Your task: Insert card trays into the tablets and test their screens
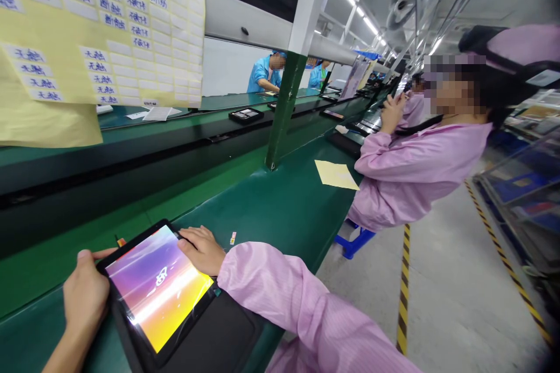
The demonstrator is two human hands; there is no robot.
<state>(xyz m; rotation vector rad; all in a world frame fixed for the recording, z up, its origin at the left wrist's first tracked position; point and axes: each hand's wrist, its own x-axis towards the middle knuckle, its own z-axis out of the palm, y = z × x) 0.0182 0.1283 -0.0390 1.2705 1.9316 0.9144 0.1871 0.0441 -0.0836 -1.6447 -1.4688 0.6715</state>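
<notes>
A tablet (157,285) in a black case lies tilted on a black mat (214,332), its screen lit with a purple, white and orange image. My left hand (85,285) grips the tablet's left edge, with the thumb reaching over the rim. My right hand (202,250), in a pink sleeve (280,297), holds the upper right edge with its fingers curled over the rim. A small orange-and-white label (233,238) lies on the green bench just beyond my right hand.
A co-worker in pink (420,151) sits to the right beside a yellow sheet (336,175). A green post (282,111) rises from the bench. Yellow charts with blue writing (100,29) hang at left. Workers in blue (265,73) sit across the conveyor, which carries black trays.
</notes>
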